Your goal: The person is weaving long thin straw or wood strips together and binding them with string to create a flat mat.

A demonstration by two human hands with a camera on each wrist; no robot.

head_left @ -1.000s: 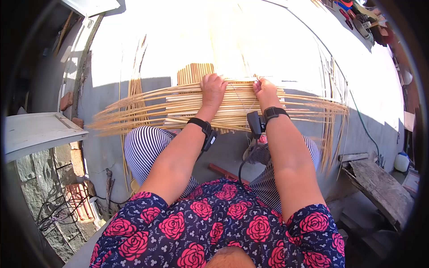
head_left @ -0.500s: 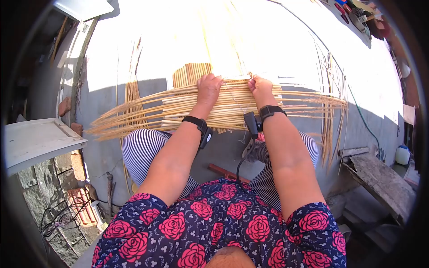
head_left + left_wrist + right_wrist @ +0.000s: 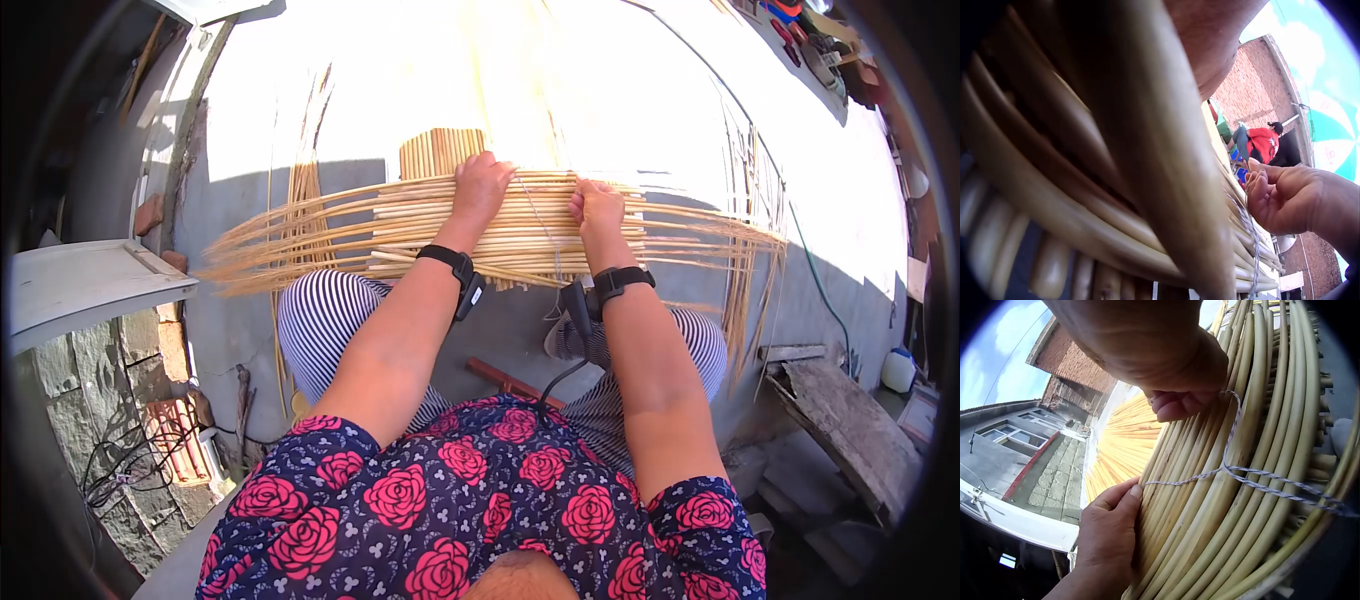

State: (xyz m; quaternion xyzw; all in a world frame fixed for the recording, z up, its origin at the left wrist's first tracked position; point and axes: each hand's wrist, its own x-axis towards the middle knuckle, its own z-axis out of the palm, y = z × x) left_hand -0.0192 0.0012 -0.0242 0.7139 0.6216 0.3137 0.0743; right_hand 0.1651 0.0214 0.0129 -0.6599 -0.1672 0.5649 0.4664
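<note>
Reed stalks (image 3: 510, 240) lie crosswise over other reeds (image 3: 443, 153); white cord (image 3: 1227, 467) spans them. Left hand (image 3: 483, 188): grip pinching the stalks' far edge, presumably for alignment. Right hand (image 3: 600, 208): grip curled on cord, likely tensioning. Striped knees (image 3: 325, 322) near, possibly propping.

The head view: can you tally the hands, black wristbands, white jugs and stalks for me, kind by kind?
Hands: 2 (left hand, right hand)
Black wristbands: 2
White jug: 1
Stalks: too many overlap to count
Total, stalks left out: 5
</note>
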